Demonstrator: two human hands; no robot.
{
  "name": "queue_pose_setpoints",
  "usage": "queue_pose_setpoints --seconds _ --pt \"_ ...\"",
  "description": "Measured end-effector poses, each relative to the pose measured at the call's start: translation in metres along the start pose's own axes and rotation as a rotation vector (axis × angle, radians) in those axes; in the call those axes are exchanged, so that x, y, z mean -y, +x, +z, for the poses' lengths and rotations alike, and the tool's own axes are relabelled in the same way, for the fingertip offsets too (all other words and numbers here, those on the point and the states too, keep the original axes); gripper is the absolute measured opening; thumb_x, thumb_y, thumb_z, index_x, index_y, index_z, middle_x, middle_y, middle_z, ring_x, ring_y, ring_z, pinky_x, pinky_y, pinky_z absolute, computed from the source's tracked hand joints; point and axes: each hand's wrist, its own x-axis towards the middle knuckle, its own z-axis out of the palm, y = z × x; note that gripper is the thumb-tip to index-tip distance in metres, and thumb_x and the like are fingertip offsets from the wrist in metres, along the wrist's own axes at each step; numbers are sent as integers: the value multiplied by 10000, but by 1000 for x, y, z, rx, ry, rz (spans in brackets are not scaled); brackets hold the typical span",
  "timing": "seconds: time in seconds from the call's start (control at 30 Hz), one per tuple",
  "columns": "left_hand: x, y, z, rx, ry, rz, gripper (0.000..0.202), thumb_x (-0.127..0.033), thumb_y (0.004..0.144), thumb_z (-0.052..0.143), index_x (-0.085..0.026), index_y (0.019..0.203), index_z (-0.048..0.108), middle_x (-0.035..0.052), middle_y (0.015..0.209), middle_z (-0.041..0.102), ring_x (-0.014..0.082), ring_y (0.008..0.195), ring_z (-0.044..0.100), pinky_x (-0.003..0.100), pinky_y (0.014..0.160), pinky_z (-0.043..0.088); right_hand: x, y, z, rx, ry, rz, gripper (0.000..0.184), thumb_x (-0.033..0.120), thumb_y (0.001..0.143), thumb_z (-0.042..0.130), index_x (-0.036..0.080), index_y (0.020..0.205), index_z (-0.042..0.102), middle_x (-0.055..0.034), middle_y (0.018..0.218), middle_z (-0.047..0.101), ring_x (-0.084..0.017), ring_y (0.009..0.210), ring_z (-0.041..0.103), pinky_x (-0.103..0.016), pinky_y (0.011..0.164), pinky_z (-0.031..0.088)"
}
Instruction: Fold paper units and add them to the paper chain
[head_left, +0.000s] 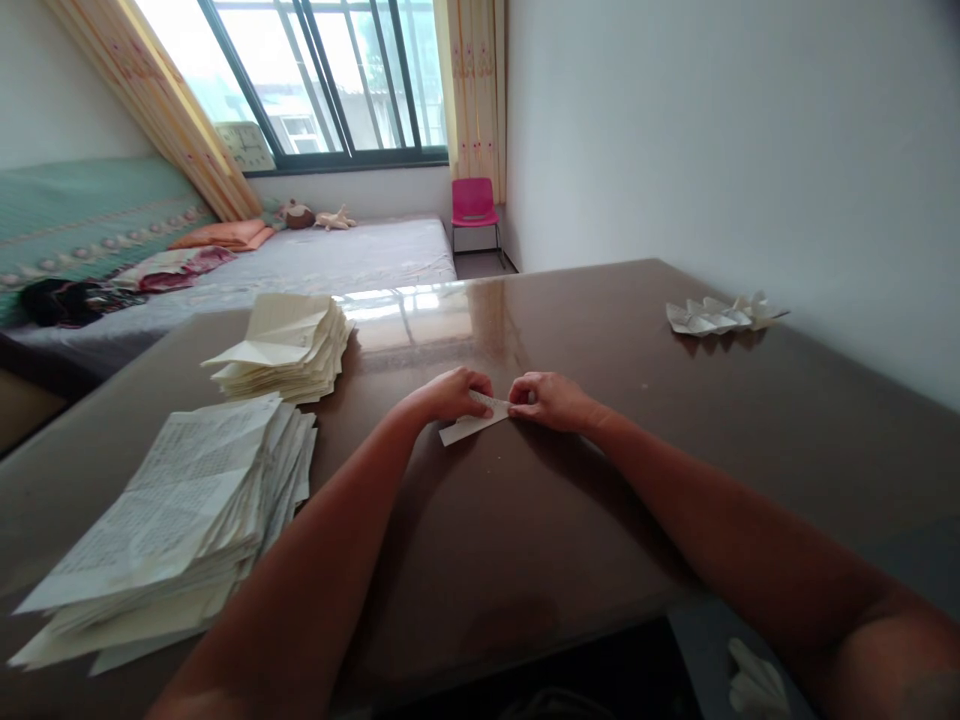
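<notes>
A brown table (495,540) is seen, its left side taken up by a stack of written sheets (165,490) and, just beyond, a stack of cream paper (281,340). Near the table's middle, a folded paper strip (469,428) is pinched between thumb and fingers by the left hand (452,393); its right end is pinched by the right hand (556,400), fingers curled. The strip's long axis is slanted, one end pointed left and toward the person, the other right and slightly away.

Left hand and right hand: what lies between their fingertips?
A small strip of paper bridges the gap, pinched by the left hand and the right hand; the head view shows this.
</notes>
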Motion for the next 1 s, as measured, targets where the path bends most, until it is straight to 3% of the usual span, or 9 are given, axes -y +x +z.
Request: queue_pose_setpoints --seconds 0.23,0.33,0.43,0.67,0.87,1.0 --pt "-1 -5 5 -58 11 -43 305 -367 684 629 -188 925 683 -14 779 647 158 725 565 240 630 405 -1 2 -5 71 8 23 183 355 823 592 228 875 713 -18 910 707 -149 805 616 -213 652 391" --pt "-6 -4 9 -111 84 26 345 -343 709 632 -238 1033 679 2 969 663 184 903 577 265 816 433 -1 2 -5 74 -38 -6 197 359 837 575 225 880 713 -31 934 705 -158 829 617 -218 667 391" --pt "-15 -1 17 -188 156 92 290 -411 794 575 -297 1030 699 3 1069 652 204 1056 535 298 967 376 -3 3 -5 69 -56 -22 216 375 842 566 224 884 713 -34 926 703 -165 833 616 -222 670 392" --pt "-19 8 21 -139 154 -28 290 -431 812 540 -275 976 722 -9 987 693 187 975 572 255 859 443 -10 3 -11 141 85 3 181 321 806 609 204 888 719 -19 868 715 -149 797 621 -198 675 411" --pt "-20 10 21 -126 116 -59 302 -419 798 527 -247 945 727 -11 935 706 186 924 587 253 808 452 -9 3 -13 124 -25 11 198 361 794 594 210 837 715 -22 864 701 -147 757 601 -208 619 381" --pt "-23 10 21 -130 122 -59 296 -416 789 541 -240 937 728 0 934 706 190 927 587 262 816 449 -11 3 -16 181 -62 -16 203 368 802 579 217 831 712 -10 811 689 -132 699 577 -207 573 349"
